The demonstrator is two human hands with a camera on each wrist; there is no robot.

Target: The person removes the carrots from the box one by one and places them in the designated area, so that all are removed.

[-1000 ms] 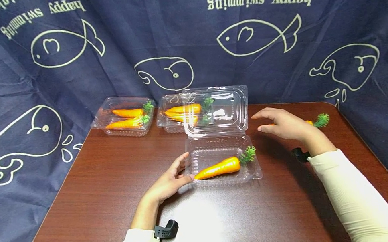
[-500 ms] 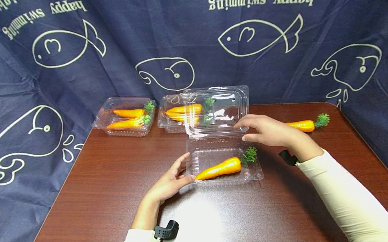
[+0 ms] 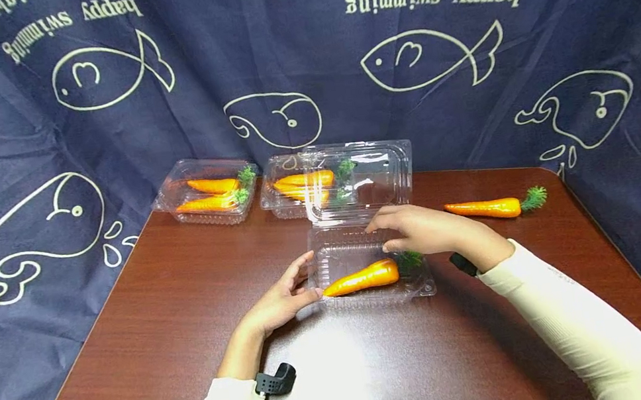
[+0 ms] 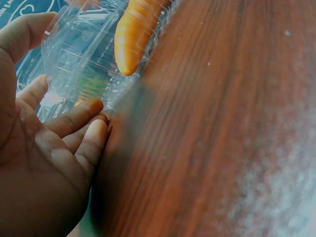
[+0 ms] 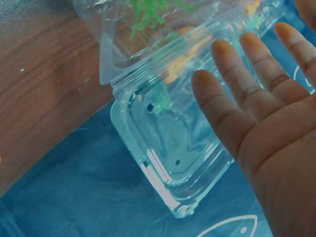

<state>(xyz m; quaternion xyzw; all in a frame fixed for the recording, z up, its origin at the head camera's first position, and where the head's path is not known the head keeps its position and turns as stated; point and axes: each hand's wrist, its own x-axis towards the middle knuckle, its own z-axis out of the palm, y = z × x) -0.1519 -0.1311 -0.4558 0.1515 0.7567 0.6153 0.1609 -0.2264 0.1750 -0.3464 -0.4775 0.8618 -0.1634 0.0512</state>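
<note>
A clear plastic clamshell box (image 3: pixel 363 301) lies with its lid (image 3: pixel 377 153) raised toward the back. Inside its base is one orange carrot (image 3: pixel 363 279) with a green leafy top, its tip toward the left. My left hand (image 3: pixel 279 304) is at the box's left edge, thumb by the front corner and another fingertip farther back; its relaxed fingers also show in the left wrist view (image 4: pixel 54 133). My right hand (image 3: pixel 426 230) hovers over the base's back right part, fingers extended, covering some of the carrot's leaves. The right wrist view shows its fingers (image 5: pixel 229 74) spread, holding nothing.
Another carrot (image 3: pixel 486 208) lies on the brown table (image 3: pixel 191 322) at the right. Two more clear boxes, one at back left (image 3: pixel 232 217) and one (image 3: pixel 280 210) partly behind the raised lid, hold carrots. A dark blue printed curtain (image 3: pixel 331 38) hangs behind the table.
My right hand has moved left and toward the front, from beside the raised lid to over the box's base, uncovering the loose carrot. The left hand and the box have stayed in place.
</note>
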